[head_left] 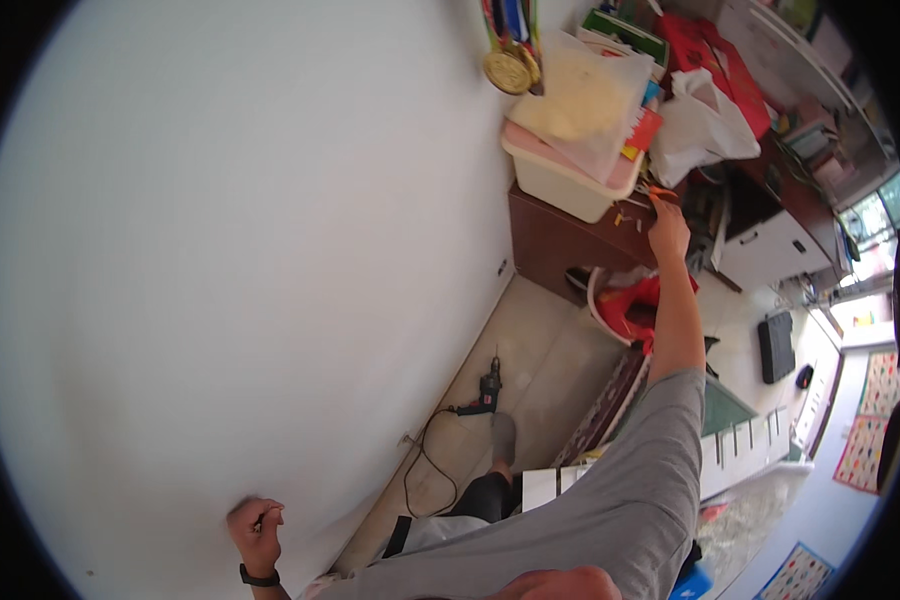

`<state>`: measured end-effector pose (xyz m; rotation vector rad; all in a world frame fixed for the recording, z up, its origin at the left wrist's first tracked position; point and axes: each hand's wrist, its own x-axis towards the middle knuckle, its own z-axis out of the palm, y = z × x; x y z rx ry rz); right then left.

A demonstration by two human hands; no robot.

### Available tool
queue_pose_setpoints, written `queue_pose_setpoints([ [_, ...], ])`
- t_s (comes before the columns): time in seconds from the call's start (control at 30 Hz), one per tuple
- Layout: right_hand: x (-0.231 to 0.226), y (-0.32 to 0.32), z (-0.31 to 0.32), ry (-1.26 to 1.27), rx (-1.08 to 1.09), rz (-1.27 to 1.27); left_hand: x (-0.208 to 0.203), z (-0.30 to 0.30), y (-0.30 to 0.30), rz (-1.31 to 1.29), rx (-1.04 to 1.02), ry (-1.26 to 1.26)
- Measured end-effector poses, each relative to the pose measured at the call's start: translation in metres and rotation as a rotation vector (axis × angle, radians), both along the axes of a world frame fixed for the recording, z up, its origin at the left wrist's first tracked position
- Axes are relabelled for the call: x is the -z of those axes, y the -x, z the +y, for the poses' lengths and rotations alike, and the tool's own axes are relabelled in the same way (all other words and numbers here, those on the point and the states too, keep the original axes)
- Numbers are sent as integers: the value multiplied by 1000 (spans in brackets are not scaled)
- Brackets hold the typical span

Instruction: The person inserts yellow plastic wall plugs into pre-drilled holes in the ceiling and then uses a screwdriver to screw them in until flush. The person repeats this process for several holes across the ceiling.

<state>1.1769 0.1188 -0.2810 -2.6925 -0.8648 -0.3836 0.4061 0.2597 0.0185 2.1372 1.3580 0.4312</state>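
against the white wall [220, 250], two hands: left hand [256, 530] pinching one small dark object, right hand [668, 228] gripping one orange tool [660, 192].

Soft daylight is entering from the window [875, 215] at right, brightening the white wall [240, 250]; fisheye distortion is bending edges, and black vignetting is framing the rim.

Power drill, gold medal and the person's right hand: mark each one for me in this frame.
Power drill [488, 388]: head view, on its dark body, lying on the floor by the wall.
Gold medal [507, 71]: head view, on the middle of the round disc.
Right hand [667, 230]: head view, on the back of the hand.
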Motion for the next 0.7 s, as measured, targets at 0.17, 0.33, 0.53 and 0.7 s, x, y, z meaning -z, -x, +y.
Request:
queue_pose_setpoints([
  [0.17, 22, -19, 34, 338, 103, 73, -4, 1, -4, 64, -35, -46],
  [0.33, 37, -46, -2, 523, 137, -300, 10, 15, 18, -15, 92, -73],
  [0.53, 14, 155, -60, -551, 179, 134, -19, -6, 38, -283, 113, 199],
  [0.7, -58, 429, -22, -1127, -152, 558, -20, -40, 119, -519, 201, 358],
])
